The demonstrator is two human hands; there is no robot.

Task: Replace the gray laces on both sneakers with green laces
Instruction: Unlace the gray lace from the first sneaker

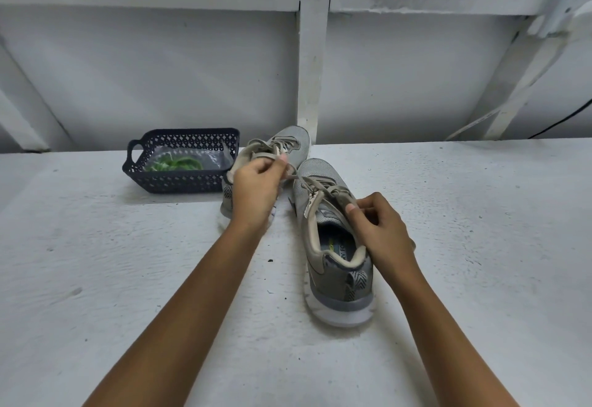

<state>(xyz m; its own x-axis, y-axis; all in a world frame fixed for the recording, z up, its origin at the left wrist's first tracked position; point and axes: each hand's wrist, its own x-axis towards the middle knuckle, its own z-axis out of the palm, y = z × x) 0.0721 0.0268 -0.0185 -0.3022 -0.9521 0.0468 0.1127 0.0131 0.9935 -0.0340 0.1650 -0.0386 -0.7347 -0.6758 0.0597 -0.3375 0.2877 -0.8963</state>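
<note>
A strand of the gray lace (323,182) is pinched between the curled thumb and fingertips of the left hand (256,188), while the right hand (381,230) is closed in a pinch on the same lace at the top eyelets of the near sneaker (339,284), which lies between the two hands on the white surface (128,278). The far sneaker (288,140) is partly hidden just beyond the left hand. The green laces (174,164) are kept in a dark basket (179,182) to the left of that hand.
</note>
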